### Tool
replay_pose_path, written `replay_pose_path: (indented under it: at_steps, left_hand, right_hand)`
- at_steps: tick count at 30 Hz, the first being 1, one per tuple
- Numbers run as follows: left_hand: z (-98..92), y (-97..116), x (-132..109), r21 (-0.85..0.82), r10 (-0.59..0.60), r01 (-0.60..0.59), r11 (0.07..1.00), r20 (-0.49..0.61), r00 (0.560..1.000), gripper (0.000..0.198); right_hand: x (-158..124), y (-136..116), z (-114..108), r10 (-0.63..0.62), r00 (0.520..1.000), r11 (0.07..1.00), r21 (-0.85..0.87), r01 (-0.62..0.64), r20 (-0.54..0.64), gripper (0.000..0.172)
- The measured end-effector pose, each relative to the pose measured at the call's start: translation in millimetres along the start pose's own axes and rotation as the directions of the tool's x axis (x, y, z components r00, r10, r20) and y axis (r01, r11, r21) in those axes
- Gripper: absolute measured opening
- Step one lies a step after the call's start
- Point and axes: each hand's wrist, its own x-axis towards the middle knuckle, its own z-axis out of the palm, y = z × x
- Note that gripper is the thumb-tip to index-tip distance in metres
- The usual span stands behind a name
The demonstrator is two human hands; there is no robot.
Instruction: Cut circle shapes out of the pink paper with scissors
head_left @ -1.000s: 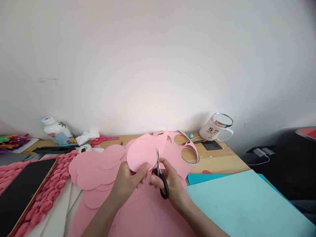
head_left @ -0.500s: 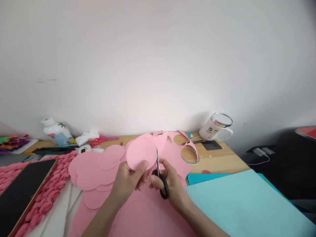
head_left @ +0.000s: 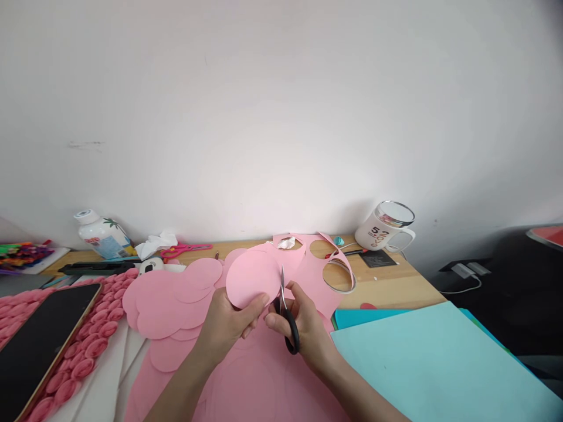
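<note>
Between thumb and fingers, my left hand [head_left: 235, 319] pinches a round piece of pink paper [head_left: 253, 276], tilted up above the table. My right hand [head_left: 303, 319] grips black-handled scissors [head_left: 291, 328], their blades pointing up at the right edge of the round piece. A strip of pink paper seems to extend behind the round piece toward the upper right. Many cut pink paper circles [head_left: 171, 308] lie overlapping to the left of my hands. Behind the scissors is a pink sheet [head_left: 312, 287] with round holes cut in it.
Light blue paper [head_left: 440, 363] lies at the right. A white mug [head_left: 385, 227] stands at the back right, beside a black card [head_left: 377, 258]. At the left are a phone [head_left: 44, 351] on a ruffled pink mat [head_left: 94, 349], pink scissors [head_left: 185, 250] and a white bottle [head_left: 102, 235].
The round pink paper has turned and tilted slightly in my left hand. The paper strip behind it has shifted right, uncovering more crumpled white tissue. The scissors stay at its right edge.
</note>
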Motion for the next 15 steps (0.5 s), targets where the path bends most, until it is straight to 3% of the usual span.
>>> replay_pose_path:
  at_steps: [15]
  left_hand:
    - [-1.3, 0.0, 1.5, 0.066, -0.030, 0.032, 0.997, -0.023, 0.999, 0.035]
  right_hand:
    - [-0.7, -0.4, 1.3, 0.034, 0.999, 0.999, -0.022, -0.034, -0.010, 0.052]
